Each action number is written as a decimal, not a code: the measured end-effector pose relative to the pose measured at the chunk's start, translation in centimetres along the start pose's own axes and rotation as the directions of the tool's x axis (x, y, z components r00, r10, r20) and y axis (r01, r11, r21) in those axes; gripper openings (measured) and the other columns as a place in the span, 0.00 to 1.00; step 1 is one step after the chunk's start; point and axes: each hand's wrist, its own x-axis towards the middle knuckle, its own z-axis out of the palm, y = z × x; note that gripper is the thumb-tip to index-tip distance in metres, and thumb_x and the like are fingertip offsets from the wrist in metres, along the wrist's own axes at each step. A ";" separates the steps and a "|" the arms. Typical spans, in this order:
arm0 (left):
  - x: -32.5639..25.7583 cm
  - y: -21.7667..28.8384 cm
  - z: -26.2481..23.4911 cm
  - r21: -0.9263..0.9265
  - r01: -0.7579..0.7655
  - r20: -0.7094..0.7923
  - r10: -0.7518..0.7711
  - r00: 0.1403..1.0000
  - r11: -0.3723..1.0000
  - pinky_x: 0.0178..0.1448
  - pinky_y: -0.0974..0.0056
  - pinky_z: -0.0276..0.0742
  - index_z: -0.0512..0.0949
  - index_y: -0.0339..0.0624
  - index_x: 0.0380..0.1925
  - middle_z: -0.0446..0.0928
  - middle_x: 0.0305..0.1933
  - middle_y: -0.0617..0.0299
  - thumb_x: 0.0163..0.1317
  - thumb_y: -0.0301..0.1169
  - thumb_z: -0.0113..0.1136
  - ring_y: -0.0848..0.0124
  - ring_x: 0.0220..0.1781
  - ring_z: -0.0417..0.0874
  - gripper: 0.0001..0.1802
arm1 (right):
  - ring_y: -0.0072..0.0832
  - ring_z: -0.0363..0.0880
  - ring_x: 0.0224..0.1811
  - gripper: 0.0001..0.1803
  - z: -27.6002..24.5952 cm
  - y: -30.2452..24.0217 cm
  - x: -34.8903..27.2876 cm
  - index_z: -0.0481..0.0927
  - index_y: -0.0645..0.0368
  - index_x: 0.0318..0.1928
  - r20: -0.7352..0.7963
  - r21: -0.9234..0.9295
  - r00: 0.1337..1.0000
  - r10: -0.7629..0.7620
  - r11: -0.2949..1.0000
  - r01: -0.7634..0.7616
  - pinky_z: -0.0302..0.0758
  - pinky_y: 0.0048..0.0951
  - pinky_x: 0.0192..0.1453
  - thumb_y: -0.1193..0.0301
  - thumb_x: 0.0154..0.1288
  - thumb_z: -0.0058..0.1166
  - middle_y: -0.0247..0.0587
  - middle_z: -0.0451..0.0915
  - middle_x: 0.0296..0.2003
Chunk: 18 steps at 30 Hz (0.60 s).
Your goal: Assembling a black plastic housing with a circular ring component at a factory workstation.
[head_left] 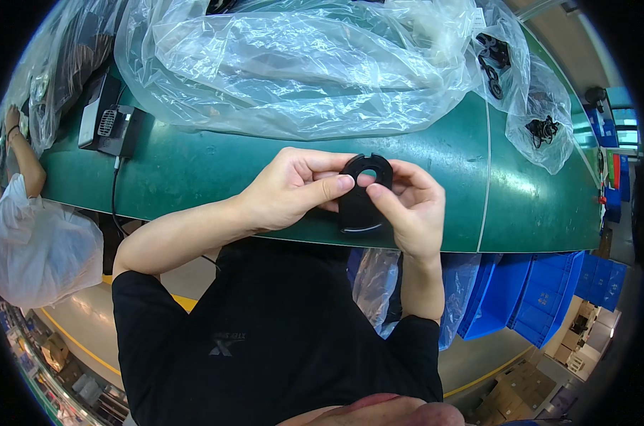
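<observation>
Between my two hands is a flat black plastic part (359, 210) with a rounded upper end, a round hole and a small notch at the top. It is held up over the near edge of the green table (229, 167). My left hand (293, 186) pinches its left side, thumb on the face by the hole. My right hand (415, 207) grips the opposite side, thumb beside the hole and fingers behind. The fingers behind the part are partly hidden.
A large clear plastic bag (300, 78) lies across the table's far side. Smaller bags of black parts (542, 131) sit at the right. A black device with a cable (121, 129) stands left. Blue bins (545, 298) are below the right edge. Another person's arm (27, 160) shows far left.
</observation>
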 end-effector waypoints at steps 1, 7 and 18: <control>-0.1 -0.1 -0.1 0.049 -0.019 0.006 0.019 1.000 0.999 0.42 0.75 0.76 0.70 0.35 0.56 0.78 0.43 0.64 0.65 0.31 0.52 0.81 0.39 0.77 0.20 | 0.21 0.78 0.39 0.14 -0.1 0.0 0.0 0.76 0.70 0.44 -0.001 -0.001 1.000 -0.002 1.000 0.002 0.76 0.21 0.47 0.84 0.55 0.58 0.40 0.80 0.38; -0.2 0.5 0.2 0.037 0.013 0.014 -0.013 1.000 0.999 0.42 0.76 0.76 0.71 0.36 0.56 0.78 0.42 0.65 0.66 0.31 0.52 0.82 0.37 0.77 0.20 | 0.18 0.74 0.37 0.16 -0.4 -0.2 0.5 0.77 0.69 0.44 -0.045 -0.204 0.986 -0.161 0.968 0.148 0.75 0.17 0.42 0.84 0.53 0.61 0.37 0.74 0.36; -0.2 0.1 -0.1 0.090 -0.005 -0.021 0.007 1.000 0.996 0.42 0.76 0.75 0.72 0.36 0.54 0.78 0.43 0.65 0.65 0.31 0.52 0.82 0.39 0.77 0.19 | 0.23 0.76 0.43 0.18 0.6 0.1 -0.5 0.74 0.72 0.47 -0.028 -0.020 0.999 -0.028 0.999 0.027 0.76 0.21 0.46 0.85 0.53 0.59 0.42 0.76 0.43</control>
